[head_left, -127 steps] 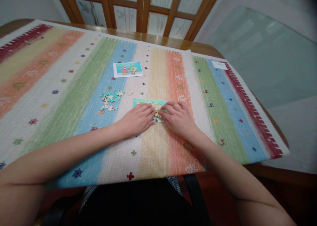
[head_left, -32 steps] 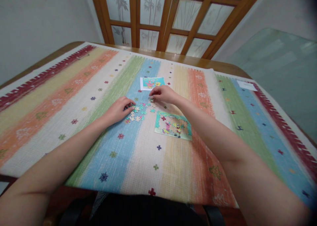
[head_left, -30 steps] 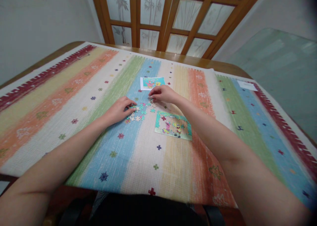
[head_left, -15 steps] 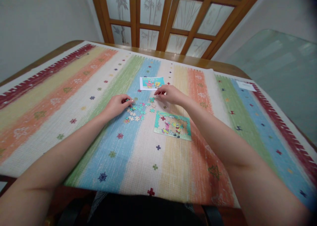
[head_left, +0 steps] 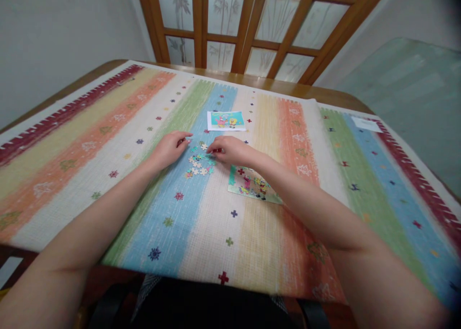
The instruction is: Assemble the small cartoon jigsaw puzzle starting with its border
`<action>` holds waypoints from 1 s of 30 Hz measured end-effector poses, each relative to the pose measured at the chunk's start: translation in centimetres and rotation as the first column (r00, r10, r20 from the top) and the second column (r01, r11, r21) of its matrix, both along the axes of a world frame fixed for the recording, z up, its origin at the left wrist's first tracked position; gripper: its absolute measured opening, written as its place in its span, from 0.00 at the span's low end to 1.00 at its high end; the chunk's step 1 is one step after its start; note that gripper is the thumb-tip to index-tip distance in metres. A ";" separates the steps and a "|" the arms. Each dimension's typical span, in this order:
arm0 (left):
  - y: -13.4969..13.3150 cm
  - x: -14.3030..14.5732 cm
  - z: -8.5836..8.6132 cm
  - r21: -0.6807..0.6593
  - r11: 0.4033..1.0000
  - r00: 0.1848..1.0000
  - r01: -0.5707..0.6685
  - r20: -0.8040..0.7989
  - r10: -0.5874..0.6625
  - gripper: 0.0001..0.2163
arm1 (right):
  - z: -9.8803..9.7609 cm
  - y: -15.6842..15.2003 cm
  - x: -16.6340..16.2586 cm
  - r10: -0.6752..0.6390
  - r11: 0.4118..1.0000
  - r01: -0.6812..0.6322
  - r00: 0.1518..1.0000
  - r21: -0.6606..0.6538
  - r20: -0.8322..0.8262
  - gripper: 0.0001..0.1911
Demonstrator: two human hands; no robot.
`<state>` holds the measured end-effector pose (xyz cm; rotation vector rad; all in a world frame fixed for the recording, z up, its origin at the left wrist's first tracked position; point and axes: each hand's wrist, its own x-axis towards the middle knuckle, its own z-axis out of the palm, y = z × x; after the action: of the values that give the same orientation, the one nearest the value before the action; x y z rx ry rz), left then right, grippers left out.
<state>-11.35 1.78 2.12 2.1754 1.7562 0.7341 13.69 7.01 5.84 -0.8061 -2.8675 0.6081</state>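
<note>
Sorting through the loose puzzle pieces [head_left: 199, 163] is the step in hand. They lie scattered on the blue stripe of the striped cloth [head_left: 108, 141], just left of the part-built puzzle [head_left: 252, 185]. The right hand [head_left: 230, 151] reaches across, knuckles up, with its fingertips [head_left: 210, 151] pinched together at the right edge of the pile; whether a piece sits between them cannot be told. The left hand [head_left: 169, 147] rests at the pile's left edge, fingers loosely curled, and no piece is visible in it. The right forearm crosses over the near right part of the part-built puzzle and hides it.

To do this step well, spread the pile flat so that every piece shows its printed face. Lift one piece at a time. Compare its colours with the reference picture [head_left: 226, 120], which lies just beyond the pile. Keep the forearm raised clear of the assembled section, since a dragged arm could shift joined pieces.
</note>
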 end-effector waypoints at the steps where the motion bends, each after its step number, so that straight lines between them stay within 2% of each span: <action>1: -0.3 -0.4 0.3 -0.004 1.000 1.000 0.012 -0.006 -0.012 0.18 | -0.2 -0.2 -0.3 0.001 1.000 -0.001 1.000 0.001 -0.006 0.13; 6: -2.5 -0.9 0.7 -0.130 0.959 0.967 0.251 -0.007 -0.254 0.17 | -1.6 -0.6 -1.6 -0.005 0.999 0.007 0.999 0.037 -0.045 0.13; 10: -3.1 -0.1 -0.1 -0.121 0.969 0.972 0.216 -0.071 -0.225 0.16 | -2.2 0.2 -1.7 -0.021 0.999 0.024 0.997 0.044 -0.073 0.09; 18: -2.4 0.8 -0.7 -0.095 0.989 0.993 0.114 -0.019 -0.116 0.14 | -1.7 2.0 -0.8 -0.068 0.995 0.072 0.996 0.076 -0.056 0.10; 23: -1.8 1.4 -0.8 -0.049 0.998 0.998 0.046 -0.041 -0.048 0.12 | -0.9 -0.2 -2.0 0.068 0.996 -0.064 0.996 0.065 -0.055 0.08; 26: -1.8 0.6 -0.6 -0.050 0.992 0.993 0.119 -0.007 -0.120 0.13 | -0.9 -1.6 -2.6 0.140 0.990 -0.139 0.990 0.031 -0.033 0.09; 30: -2.1 -1.0 -0.2 -0.096 0.956 0.960 0.277 0.080 -0.270 0.17 | -1.5 -2.0 -2.7 0.148 0.988 -0.145 0.988 0.061 -0.039 0.08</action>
<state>-12.39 -0.36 1.95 2.2327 1.3890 0.6203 10.98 5.03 4.35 -0.5703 -2.9076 0.5468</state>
